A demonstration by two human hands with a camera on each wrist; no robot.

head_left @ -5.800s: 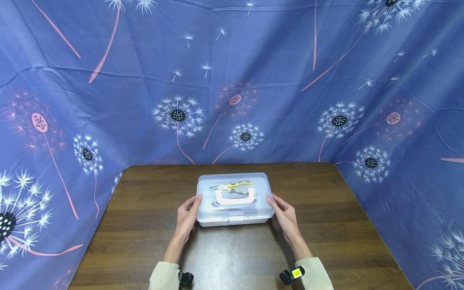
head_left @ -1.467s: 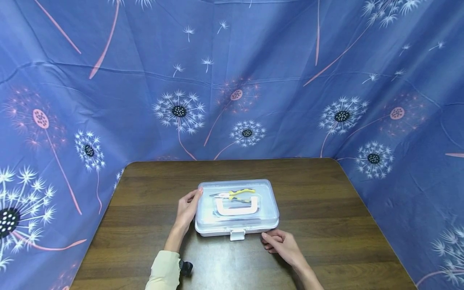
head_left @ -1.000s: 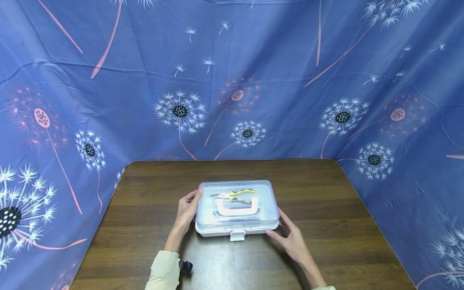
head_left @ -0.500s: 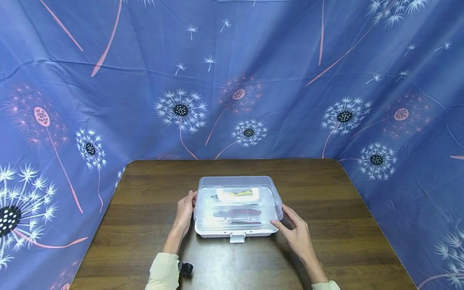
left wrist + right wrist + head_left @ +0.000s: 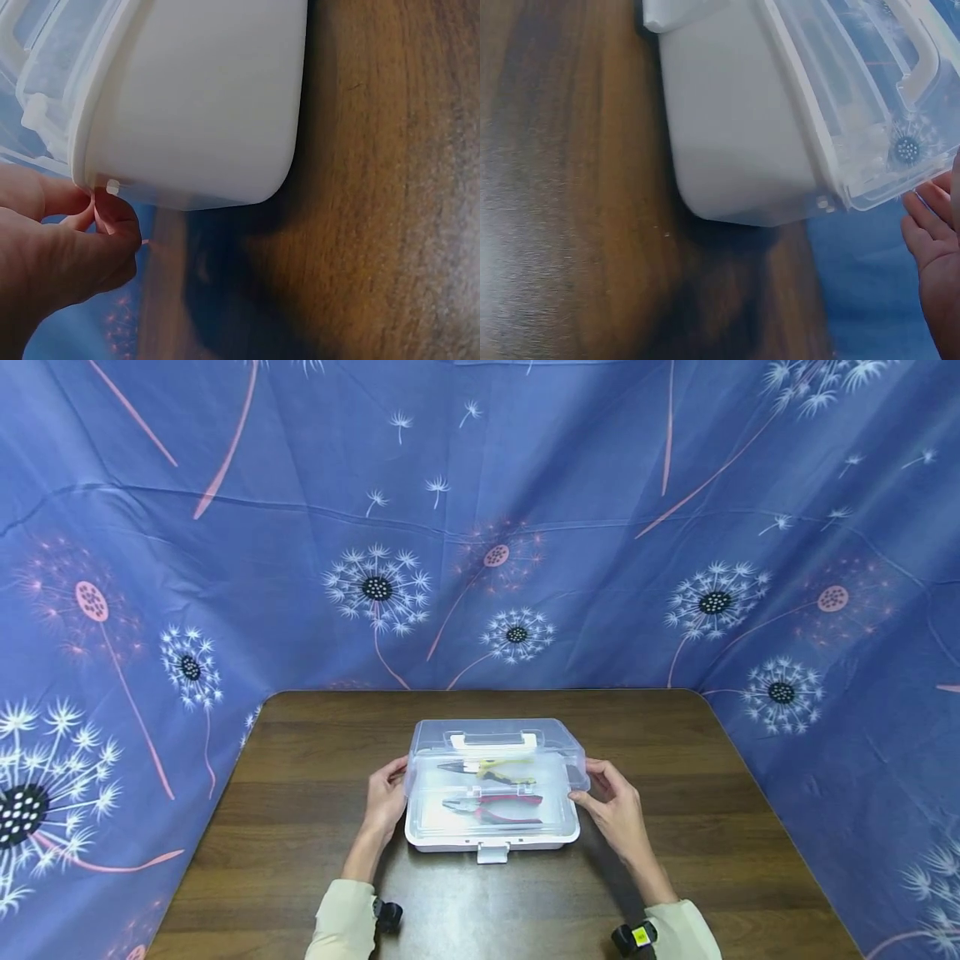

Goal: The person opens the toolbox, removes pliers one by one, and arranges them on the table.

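A clear lid [image 5: 555, 735] stands tilted up at the back of a white plastic toolbox [image 5: 450, 843]. Its front latch [image 5: 492, 853] hangs unfastened. My right hand [image 5: 618, 814] holds the lid's right side between thumb and fingers. My left hand [image 5: 385, 797] grips the box by its left side; the left wrist view has thumb and fingers pinched together right at the rim [image 5: 79, 142]. Seen through the lid are pliers with yellow-and-black handles [image 5: 506, 777] and, nearer the front, pliers with red handles [image 5: 510, 800]. The lid's white handle [image 5: 491, 741] leans backward.
The box rests toward the back middle of a brown wooden table [image 5: 315, 760]. A blue cloth with dandelion prints [image 5: 450, 527] hangs behind the table and along both sides. Small dark cameras [image 5: 388, 916] are strapped at both wrists.
The latch at the front came undone. My right hand moved from the front corner to the lid's right side and swung the lid upward and back. My left hand stayed at the box's left side.
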